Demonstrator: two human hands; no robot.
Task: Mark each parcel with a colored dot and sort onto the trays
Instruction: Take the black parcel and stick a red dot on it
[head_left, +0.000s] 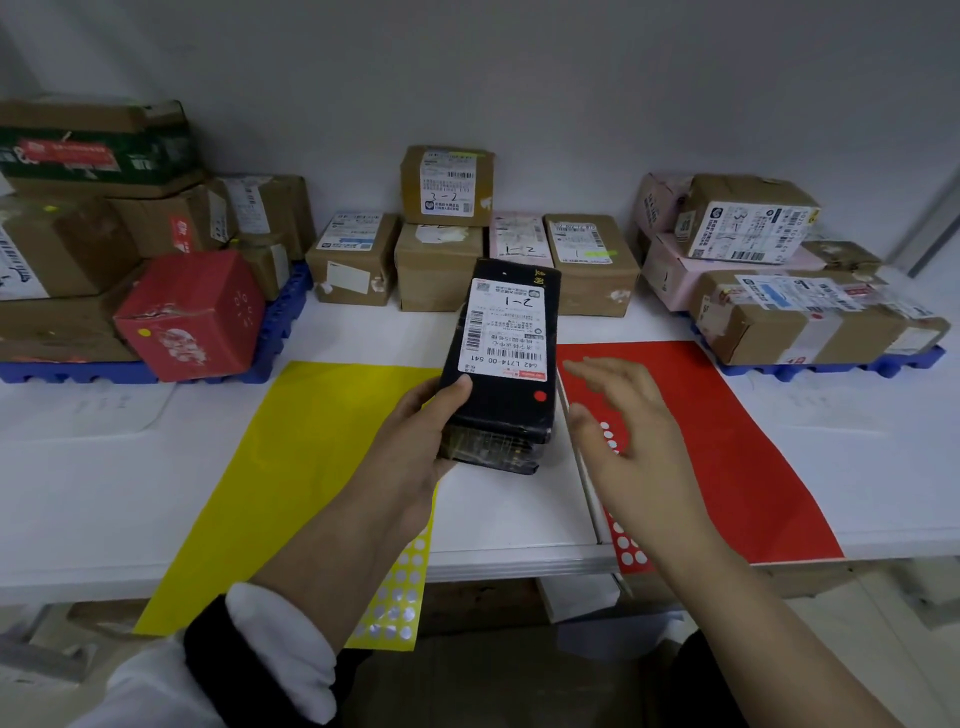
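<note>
Black parcel (500, 332) | gripped in left hand (410, 447) fingers | right hand (628, 426) fingers spread, just beside

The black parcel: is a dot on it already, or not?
On: the black parcel bears a red dot below its label.
</note>
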